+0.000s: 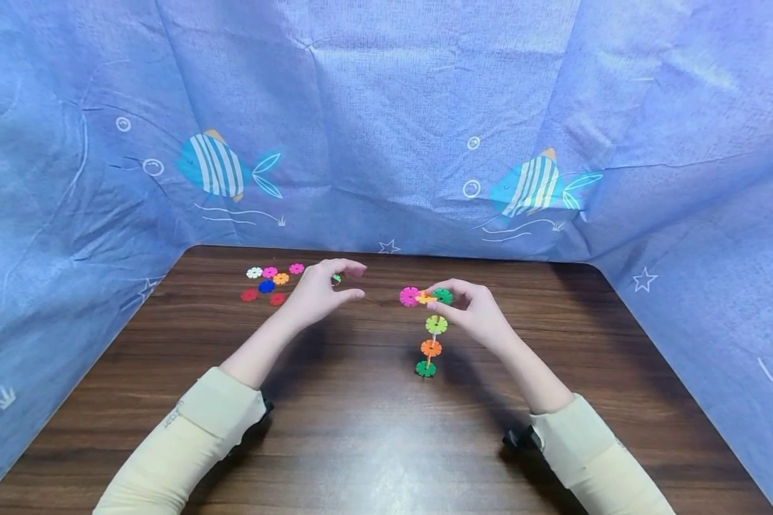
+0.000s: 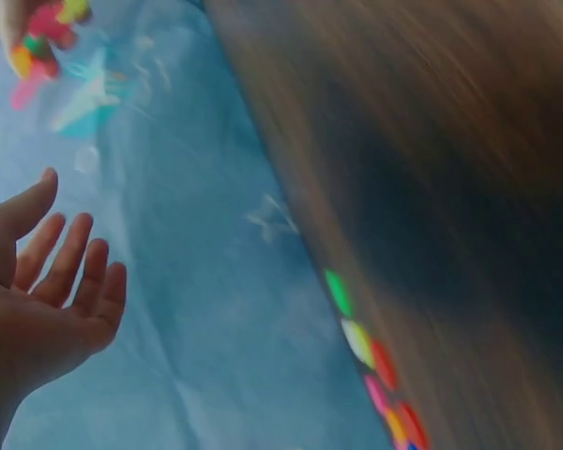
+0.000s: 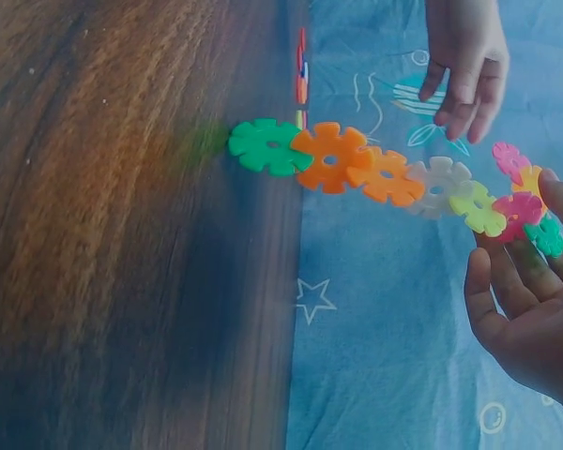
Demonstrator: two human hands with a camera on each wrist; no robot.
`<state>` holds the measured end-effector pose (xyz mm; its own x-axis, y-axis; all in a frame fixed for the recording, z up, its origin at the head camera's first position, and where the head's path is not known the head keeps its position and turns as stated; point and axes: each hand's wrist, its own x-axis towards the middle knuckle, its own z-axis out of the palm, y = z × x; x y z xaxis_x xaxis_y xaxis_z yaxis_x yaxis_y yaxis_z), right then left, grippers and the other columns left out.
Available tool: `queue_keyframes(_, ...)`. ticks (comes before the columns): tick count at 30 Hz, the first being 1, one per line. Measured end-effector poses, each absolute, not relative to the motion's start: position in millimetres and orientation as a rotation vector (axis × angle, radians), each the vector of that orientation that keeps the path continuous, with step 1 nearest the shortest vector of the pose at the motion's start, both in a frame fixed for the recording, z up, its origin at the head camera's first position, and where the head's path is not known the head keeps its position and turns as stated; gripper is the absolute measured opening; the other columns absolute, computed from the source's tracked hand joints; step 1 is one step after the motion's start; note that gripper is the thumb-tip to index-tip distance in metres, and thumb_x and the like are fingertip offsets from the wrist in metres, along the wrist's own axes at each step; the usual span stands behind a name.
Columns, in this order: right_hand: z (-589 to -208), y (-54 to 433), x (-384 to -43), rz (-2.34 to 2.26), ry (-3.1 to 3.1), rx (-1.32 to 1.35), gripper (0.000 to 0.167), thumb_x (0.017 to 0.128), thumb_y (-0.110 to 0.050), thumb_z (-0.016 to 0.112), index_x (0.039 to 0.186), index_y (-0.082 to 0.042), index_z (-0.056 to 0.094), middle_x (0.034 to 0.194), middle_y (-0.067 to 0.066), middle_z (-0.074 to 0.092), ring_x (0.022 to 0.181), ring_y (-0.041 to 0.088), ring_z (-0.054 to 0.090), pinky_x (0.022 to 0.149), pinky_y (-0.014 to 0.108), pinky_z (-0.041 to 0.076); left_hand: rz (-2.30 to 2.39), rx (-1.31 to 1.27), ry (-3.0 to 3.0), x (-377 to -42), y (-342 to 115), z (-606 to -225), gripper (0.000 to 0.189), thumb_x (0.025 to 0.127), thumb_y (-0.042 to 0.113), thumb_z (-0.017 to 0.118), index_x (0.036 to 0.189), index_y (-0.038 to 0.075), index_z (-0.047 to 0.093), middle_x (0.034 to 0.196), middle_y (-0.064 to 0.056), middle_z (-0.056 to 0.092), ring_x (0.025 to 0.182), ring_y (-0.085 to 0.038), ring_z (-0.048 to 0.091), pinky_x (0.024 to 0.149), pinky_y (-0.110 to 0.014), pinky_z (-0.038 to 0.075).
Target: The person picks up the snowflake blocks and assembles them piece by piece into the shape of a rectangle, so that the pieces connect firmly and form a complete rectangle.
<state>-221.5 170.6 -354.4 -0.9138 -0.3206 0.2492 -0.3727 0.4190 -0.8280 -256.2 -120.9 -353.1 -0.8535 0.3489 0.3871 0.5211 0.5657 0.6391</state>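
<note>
My right hand (image 1: pixel 479 311) pinches the top of a chain of slotted flower-shaped plastic discs (image 3: pixel 387 175) between thumb and fingers. A pink disc (image 1: pixel 409 297), a yellow-orange one and a green disc (image 1: pixel 442 296) form a row across the top. From there the chain hangs down through yellow-green, clear and orange discs to a green disc (image 3: pixel 267 147). Whether that lowest disc touches the table cannot be told. To the left, my left hand (image 1: pixel 315 290) hovers with thumb and fingers apart, holding nothing. In the left wrist view its fingers are relaxed.
Loose discs in white, pink, orange, blue and red lie at the table's back left, among them a blue disc (image 1: pixel 267 286). A green disc (image 1: pixel 336 278) shows behind my left hand. Blue fish-print cloth (image 1: pixel 386 143) hangs around the brown wooden table (image 1: pixel 361 422).
</note>
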Motion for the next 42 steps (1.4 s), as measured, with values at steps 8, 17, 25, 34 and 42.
queue_keyframes(8,-356,174,-223,1.523,-2.618,0.585,0.029,0.085,-0.023,0.071,0.114,-0.019,0.067,0.091,0.003,0.068,0.059,0.010,0.049,0.053,0.023,0.043,-0.977,-0.722,-2.654,-282,-167,-372,0.051,0.079,0.021,0.078,0.124,0.009,0.059,0.120,-0.010,0.064,0.114,-0.031,0.049,0.098,-0.050,0.034)
queue_keyframes(17,-332,167,-204,1.551,-2.618,0.632,0.025,0.087,-0.014,0.068,0.111,-0.007,0.067,0.093,0.015,0.068,0.061,0.007,0.048,0.055,0.024,0.044,-0.865,-0.721,-2.805,-301,-216,-390,0.053,0.078,0.014,0.078,0.126,0.005,0.058,0.122,-0.015,0.061,0.114,-0.034,0.046,0.096,-0.050,0.036)
queue_keyframes(25,-333,167,-206,1.585,-2.591,0.643,0.025,0.087,-0.014,0.068,0.111,-0.008,0.066,0.093,0.007,0.067,0.062,0.010,0.051,0.056,0.025,0.046,-0.747,-0.798,-2.903,-311,-247,-405,0.049,0.074,0.007,0.079,0.120,-0.001,0.061,0.120,-0.020,0.062,0.116,-0.040,0.048,0.101,-0.056,0.030)
queue_keyframes(34,-332,165,-206,1.569,-2.606,0.621,0.024,0.088,-0.014,0.067,0.111,-0.010,0.066,0.091,0.007,0.067,0.063,0.016,0.053,0.057,0.026,0.047,-0.650,-0.753,-2.999,-313,-263,-414,0.029,0.077,-0.001,0.073,0.106,0.002,0.069,0.109,-0.017,0.067,0.112,-0.039,0.053,0.100,-0.053,0.036)
queue_keyframes(42,-330,165,-204,1.556,-2.614,0.605,0.025,0.088,-0.018,0.067,0.111,-0.009,0.066,0.092,0.007,0.067,0.063,0.013,0.053,0.057,0.026,0.048,-0.705,-0.758,-3.005,-311,-264,-417,0.024,0.077,-0.007,0.071,0.101,0.000,0.070,0.102,-0.016,0.069,0.107,-0.037,0.058,0.095,-0.052,0.042)
